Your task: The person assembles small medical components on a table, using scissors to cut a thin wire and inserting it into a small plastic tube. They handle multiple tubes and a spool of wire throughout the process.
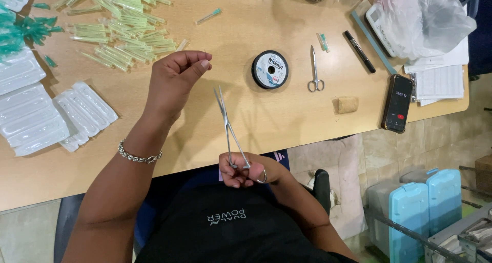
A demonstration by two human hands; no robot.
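Note:
My left hand (177,77) is raised over the wooden table (266,114), thumb and fingers pinched together on something too thin to make out. My right hand (245,169) is near my body with fingers through the ring handles of long metal forceps (229,125), whose tips point up toward the left hand and stand slightly apart. A black spool of thread (270,69) lies on the table just beyond the forceps tips. A chain bracelet (138,155) sits on my left wrist.
A heap of capped needles (123,24) lies far left, beside clear plastic blister packs (46,114). Small scissors (314,71), a black pen (359,51), a tan sponge (347,104), a phone (398,102), papers and a plastic bag (423,17) lie right. Blue cases (423,211) stand on the floor.

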